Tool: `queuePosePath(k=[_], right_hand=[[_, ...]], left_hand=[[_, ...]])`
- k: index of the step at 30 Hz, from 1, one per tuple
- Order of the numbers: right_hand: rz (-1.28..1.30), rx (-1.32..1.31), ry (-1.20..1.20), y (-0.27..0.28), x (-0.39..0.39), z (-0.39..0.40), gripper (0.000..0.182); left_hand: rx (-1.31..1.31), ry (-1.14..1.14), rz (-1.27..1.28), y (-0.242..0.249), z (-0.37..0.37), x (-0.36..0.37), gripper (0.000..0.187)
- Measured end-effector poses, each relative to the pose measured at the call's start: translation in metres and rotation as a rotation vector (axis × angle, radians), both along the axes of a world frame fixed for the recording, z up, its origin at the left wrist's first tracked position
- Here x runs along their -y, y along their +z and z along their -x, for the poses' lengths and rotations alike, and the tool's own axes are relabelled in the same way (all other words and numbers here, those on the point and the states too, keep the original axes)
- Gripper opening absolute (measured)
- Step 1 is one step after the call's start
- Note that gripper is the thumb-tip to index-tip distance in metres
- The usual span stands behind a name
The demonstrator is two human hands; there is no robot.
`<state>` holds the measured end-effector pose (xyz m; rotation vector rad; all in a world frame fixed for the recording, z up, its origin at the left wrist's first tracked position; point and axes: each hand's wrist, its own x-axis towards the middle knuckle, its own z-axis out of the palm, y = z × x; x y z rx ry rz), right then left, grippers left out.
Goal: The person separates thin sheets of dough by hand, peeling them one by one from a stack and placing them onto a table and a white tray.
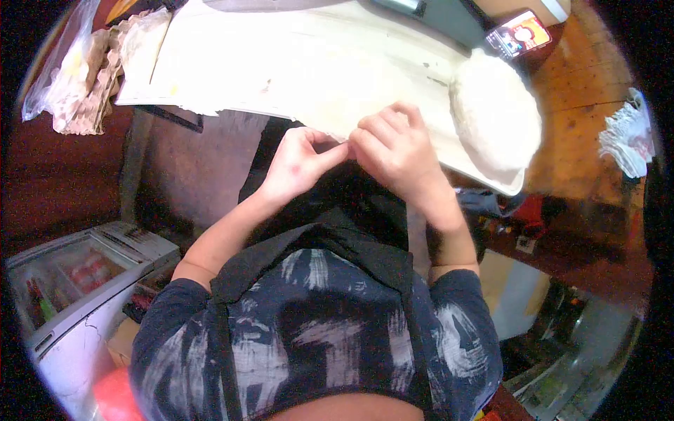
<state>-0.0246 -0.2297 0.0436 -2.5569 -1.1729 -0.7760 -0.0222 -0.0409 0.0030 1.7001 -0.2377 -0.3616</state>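
Note:
My left hand (298, 163) and my right hand (393, 146) meet at the near edge of a pale, overexposed work board (281, 67). The thumb and fingers of each are pressed together, and the fingertips almost touch. Whatever lies between them is too small and too bright to make out. To the right of my right hand, a large rounded white mass (497, 112) rests on the right end of the board. Below the hands is a black apron (316, 238) over a dark patterned shirt.
Egg cartons (91, 98) and plastic wrap are at the upper left. A lit phone (519, 35) stands at the upper right, and a crumpled white cloth (627, 140) lies on the wooden surface at the far right. A glass-topped freezer (77, 274) is at the lower left.

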Motion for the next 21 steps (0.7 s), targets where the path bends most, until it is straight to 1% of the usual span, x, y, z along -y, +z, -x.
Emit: queuePosePath(k=[4,8,10,16,20,21], right_hand=[[0.039,0.028,-0.019,-0.0014,-0.0017,0.0004,0.011],[0.063,0.033,-0.032,-0.0033,-0.0037,0.0002,0.011],[0.009,0.027,-0.022,-0.007,-0.0035,-0.0019,0.012],[-0.033,-0.054,-0.009,-0.0077,-0.0021,-0.0038,0.017],[-0.089,-0.058,-0.018,-0.0087,-0.0008,-0.0078,0.02],[-0.095,-0.069,-0.026,-0.0085,0.0004,-0.009,0.019]], left_hand=[[0.024,0.0,-0.015,-0.006,-0.0009,-0.0002,0.026],[0.02,0.006,-0.006,-0.0014,0.0009,0.0005,0.026],[0.008,0.006,-0.049,0.0034,0.0011,0.0,0.026],[0.01,0.001,-0.1,-0.0001,-0.0007,-0.0019,0.026],[0.018,-0.012,-0.073,-0.0045,-0.0007,-0.0017,0.025],[0.037,-0.01,-0.024,-0.0041,0.0003,-0.0008,0.024]])
